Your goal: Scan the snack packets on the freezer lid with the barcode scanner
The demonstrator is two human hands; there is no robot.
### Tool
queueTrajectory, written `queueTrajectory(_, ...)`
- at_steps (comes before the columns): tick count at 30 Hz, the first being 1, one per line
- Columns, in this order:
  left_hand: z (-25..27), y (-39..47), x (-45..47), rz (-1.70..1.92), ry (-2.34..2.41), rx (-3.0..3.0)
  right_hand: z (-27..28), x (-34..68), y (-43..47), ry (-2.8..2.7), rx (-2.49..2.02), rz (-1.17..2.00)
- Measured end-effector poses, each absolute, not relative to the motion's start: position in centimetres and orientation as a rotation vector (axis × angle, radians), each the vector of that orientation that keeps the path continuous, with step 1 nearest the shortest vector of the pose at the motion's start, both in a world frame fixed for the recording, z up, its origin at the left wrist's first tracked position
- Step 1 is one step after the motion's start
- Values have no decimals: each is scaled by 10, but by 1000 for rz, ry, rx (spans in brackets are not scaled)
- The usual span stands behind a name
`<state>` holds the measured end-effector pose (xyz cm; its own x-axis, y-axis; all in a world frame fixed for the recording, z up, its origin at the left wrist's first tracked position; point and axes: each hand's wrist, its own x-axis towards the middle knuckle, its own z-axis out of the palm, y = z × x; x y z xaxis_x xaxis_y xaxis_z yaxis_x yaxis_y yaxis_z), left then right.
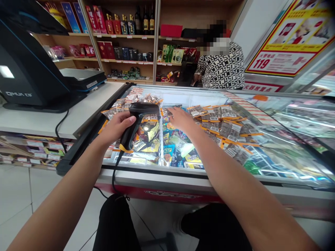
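Note:
A black and yellow handheld barcode scanner (128, 134) is in my left hand (117, 127), whose fingers wrap its grip; its head points right. Its cable hangs over the freezer's front edge. My right hand (181, 118) reaches over the chest freezer's glass top, fingers stretched out to the left at a small orange-edged packet (166, 111). Whether the fingertips press on that packet is hard to see. To the right lies a pile of similar packets (230, 129) with barcodes showing. More packets (121, 103) lie behind the scanner.
Under the glass, the chest freezer (157, 179) holds colourful bagged goods (180, 144). At left, a checkout machine (34, 69) and a scale (82, 78) stand on a white counter (34, 122). A person (222, 66) in a patterned top stands beyond the freezer, near stocked shelves (125, 36).

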<state>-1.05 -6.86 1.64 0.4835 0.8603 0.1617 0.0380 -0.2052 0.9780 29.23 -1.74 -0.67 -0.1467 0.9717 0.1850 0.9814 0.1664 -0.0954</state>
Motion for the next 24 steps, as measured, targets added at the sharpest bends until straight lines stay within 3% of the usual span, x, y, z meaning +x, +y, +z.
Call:
queueTrajectory(8, 20, -72, -12, 766, 775, 1653, 2, 311, -22, -2264, -1736, 285)
queueTrajectory(24, 20, -75, -15, 725, 820, 1645, 12, 295, -35, -2250, -1744, 436)
